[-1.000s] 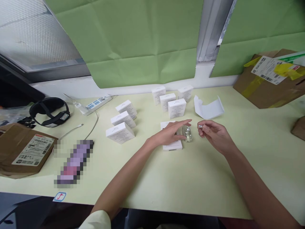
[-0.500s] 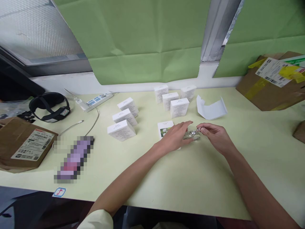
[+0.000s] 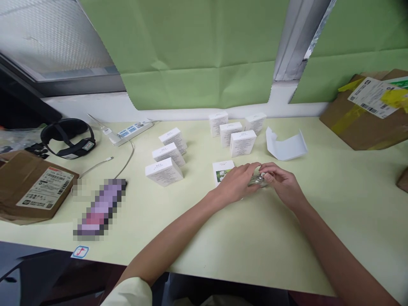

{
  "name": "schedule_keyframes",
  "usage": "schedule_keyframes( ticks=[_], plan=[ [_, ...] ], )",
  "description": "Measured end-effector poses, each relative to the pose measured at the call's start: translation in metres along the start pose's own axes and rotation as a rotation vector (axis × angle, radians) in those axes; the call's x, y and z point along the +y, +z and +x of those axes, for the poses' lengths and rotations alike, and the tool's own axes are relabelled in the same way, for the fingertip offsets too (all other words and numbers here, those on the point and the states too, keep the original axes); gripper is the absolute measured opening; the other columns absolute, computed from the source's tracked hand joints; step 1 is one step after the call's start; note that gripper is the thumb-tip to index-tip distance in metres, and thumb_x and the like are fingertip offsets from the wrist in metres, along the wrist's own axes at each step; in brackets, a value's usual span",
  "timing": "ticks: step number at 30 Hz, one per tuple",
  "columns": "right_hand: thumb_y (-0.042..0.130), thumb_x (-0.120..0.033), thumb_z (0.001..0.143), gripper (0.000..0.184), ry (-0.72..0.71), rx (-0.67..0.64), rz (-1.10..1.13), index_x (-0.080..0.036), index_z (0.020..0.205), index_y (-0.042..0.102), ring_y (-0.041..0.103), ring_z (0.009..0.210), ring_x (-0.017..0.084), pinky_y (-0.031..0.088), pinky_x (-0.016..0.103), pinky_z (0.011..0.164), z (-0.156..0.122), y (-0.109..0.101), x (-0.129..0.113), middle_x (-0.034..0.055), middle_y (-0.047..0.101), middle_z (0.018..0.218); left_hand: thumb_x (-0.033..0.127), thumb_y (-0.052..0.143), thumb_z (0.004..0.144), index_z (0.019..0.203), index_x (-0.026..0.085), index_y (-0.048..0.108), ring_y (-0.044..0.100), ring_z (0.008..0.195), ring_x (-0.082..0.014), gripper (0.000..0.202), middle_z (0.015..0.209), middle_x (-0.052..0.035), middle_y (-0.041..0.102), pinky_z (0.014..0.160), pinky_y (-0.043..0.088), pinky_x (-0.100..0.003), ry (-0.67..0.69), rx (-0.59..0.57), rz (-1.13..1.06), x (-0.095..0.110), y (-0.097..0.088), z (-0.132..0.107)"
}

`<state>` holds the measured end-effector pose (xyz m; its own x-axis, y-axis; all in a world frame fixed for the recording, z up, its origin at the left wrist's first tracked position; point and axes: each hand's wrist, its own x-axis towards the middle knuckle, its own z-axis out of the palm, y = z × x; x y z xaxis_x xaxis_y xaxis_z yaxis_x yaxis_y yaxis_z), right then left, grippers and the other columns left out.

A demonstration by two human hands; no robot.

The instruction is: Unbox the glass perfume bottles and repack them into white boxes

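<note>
A small clear glass bottle point(image 3: 256, 180) lies on its side with its silvery neck pointing right, low over the table. My left hand point(image 3: 235, 182) is wrapped round the bottle's body from the left, hiding much of it. At the neck, my right hand point(image 3: 282, 182) pinches a small clear cap, mostly covered by the fingertips. Under and beside my left hand lies a white box point(image 3: 223, 165) with a picture of white flowers on green leaves. Farther back, a folded white card insert point(image 3: 288, 146) rests on the table.
Several white boxes stand in two groups, one at the back middle point(image 3: 242, 143) and one to the left point(image 3: 164, 172). Leftward are a phone point(image 3: 102, 208), a power strip point(image 3: 134, 131), a black headset point(image 3: 68, 140) and a cardboard box point(image 3: 35, 187). A larger carton point(image 3: 360, 114) sits back right.
My right hand has moved slightly left, bringing the cap from just off the bottle's neck up against it. My left hand keeps its hold on the bottle. The view has shifted a little.
</note>
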<state>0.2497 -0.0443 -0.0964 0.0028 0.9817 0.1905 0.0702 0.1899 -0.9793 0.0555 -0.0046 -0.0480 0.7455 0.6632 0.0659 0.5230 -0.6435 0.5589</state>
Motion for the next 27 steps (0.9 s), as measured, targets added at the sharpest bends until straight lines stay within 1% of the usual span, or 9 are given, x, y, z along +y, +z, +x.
schedule_keyframes(
  ticks=[5,9,14,17,19,22,23,24,27],
  plan=[
    [0.068,-0.039,0.087,0.013,-0.014,-0.002,-0.059,-0.028,0.094,0.071,0.059,0.098,0.019,0.049,0.034,0.086,-0.001,0.000,-0.004,0.0038,0.062,0.110,0.033,0.059,0.092,0.143,0.025,0.032,0.060,0.101,-0.0257,0.059,0.114,-0.0092,0.063,0.078,0.046,-0.035,0.056,0.000,0.074,0.002,-0.009,-0.004],
    [0.066,-0.041,0.088,0.016,0.001,-0.022,-0.088,-0.028,0.097,0.070,0.058,0.096,0.019,0.049,0.035,0.087,-0.002,-0.001,-0.010,0.0039,0.061,0.108,0.024,0.054,0.095,0.151,0.034,0.022,0.061,0.096,-0.0215,0.065,0.106,-0.0051,0.063,0.077,0.046,-0.031,0.197,-0.075,0.135,0.002,-0.024,-0.008],
    [0.064,-0.042,0.089,0.017,-0.002,-0.044,-0.081,-0.027,0.096,0.068,0.058,0.091,0.018,0.050,0.034,0.082,-0.002,0.001,-0.010,0.0036,0.060,0.108,0.023,0.047,0.099,0.150,0.038,0.028,0.063,0.088,-0.0181,0.057,0.111,-0.0045,0.064,0.071,0.046,-0.028,0.273,-0.097,0.173,-0.009,-0.027,-0.008],
    [0.063,-0.040,0.091,0.017,-0.059,-0.035,-0.119,-0.028,0.101,0.066,0.060,0.099,0.020,0.049,0.038,0.089,-0.001,0.000,-0.006,0.0036,0.061,0.109,0.024,0.046,0.100,0.150,0.038,0.030,0.064,0.095,-0.0182,0.055,0.119,-0.0043,0.064,0.077,0.048,-0.030,0.308,-0.051,0.157,-0.018,-0.023,-0.005],
    [0.067,-0.038,0.088,0.026,-0.109,-0.036,-0.163,-0.029,0.112,0.061,0.059,0.109,0.022,0.047,0.041,0.096,-0.001,-0.002,-0.003,0.0039,0.060,0.115,0.023,0.045,0.100,0.150,0.039,0.031,0.064,0.102,-0.0188,0.054,0.124,-0.0042,0.063,0.082,0.049,-0.031,0.315,-0.027,0.159,-0.022,-0.021,-0.003],
    [0.079,-0.032,0.078,0.059,-0.199,-0.021,-0.233,-0.033,0.127,0.045,0.058,0.115,0.023,0.048,0.046,0.101,-0.005,-0.004,0.004,0.0047,0.054,0.128,0.024,0.047,0.100,0.151,0.040,0.028,0.065,0.102,-0.0193,0.057,0.122,-0.0038,0.064,0.082,0.049,-0.031,0.283,-0.026,0.154,-0.024,-0.021,-0.001],
    [0.080,-0.031,0.077,0.064,-0.228,-0.025,-0.262,-0.033,0.129,0.042,0.058,0.116,0.023,0.048,0.047,0.102,-0.006,-0.004,0.007,0.0053,0.052,0.131,0.024,0.049,0.099,0.152,0.039,0.024,0.065,0.101,-0.0193,0.061,0.121,-0.0036,0.065,0.081,0.049,-0.031,0.260,-0.025,0.133,-0.024,-0.022,0.000],
    [0.078,-0.030,0.078,0.064,-0.254,-0.043,-0.290,-0.033,0.130,0.040,0.058,0.117,0.024,0.048,0.048,0.102,-0.007,-0.003,0.009,0.0060,0.051,0.132,0.024,0.051,0.098,0.154,0.038,0.020,0.065,0.100,-0.0192,0.066,0.119,-0.0033,0.066,0.081,0.050,-0.031,0.236,-0.020,0.103,-0.024,-0.022,-0.001],
    [0.067,-0.030,0.088,0.051,-0.309,-0.109,-0.352,-0.033,0.132,0.041,0.057,0.120,0.025,0.050,0.049,0.101,-0.007,-0.001,0.016,0.0078,0.052,0.130,0.024,0.055,0.096,0.156,0.037,0.010,0.064,0.097,-0.0185,0.076,0.118,-0.0029,0.066,0.081,0.050,-0.030,0.187,0.003,0.026,-0.024,-0.024,-0.002]
  ],
)
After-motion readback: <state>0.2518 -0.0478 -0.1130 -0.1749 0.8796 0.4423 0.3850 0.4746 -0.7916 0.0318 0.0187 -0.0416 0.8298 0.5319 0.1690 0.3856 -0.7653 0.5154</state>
